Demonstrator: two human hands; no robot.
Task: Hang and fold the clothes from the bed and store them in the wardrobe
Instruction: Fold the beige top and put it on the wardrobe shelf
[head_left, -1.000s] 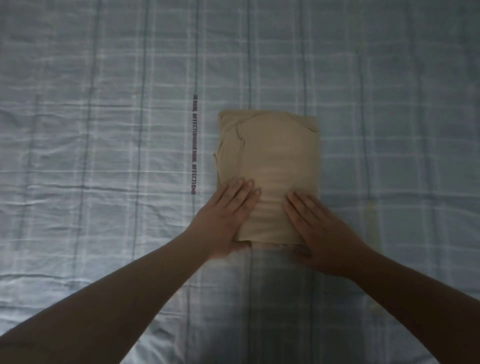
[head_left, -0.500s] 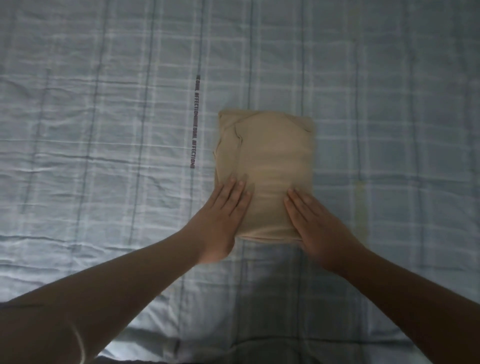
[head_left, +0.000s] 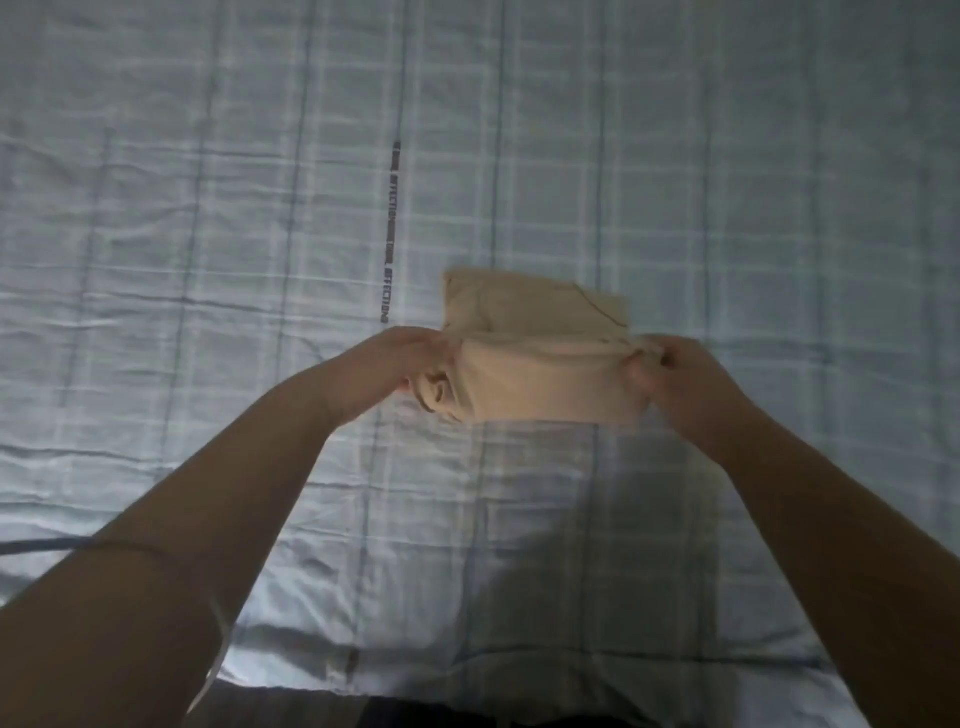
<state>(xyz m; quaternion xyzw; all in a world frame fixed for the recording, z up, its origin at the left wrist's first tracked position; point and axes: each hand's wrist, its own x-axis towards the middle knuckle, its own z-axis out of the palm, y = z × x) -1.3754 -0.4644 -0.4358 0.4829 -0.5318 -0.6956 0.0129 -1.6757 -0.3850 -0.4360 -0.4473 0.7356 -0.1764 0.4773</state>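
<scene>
Two-handed hold going on over the bed (head_left: 208, 260), pale blue checks all over. Left grip (head_left: 402, 361) is curled tight round the left end of the folded beige garment (head_left: 540, 384), just right of a dark strip of lettering (head_left: 389, 234) printed on the bed. Garment's near half is lifted and bent up toward the far half, which lies flat mid-bed. Right grip (head_left: 670, 374) pinches the right end, fingers closed on the cloth, pretty blurry though.

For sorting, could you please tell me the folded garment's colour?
Beige folded fabric garment; head view shows it.
</scene>
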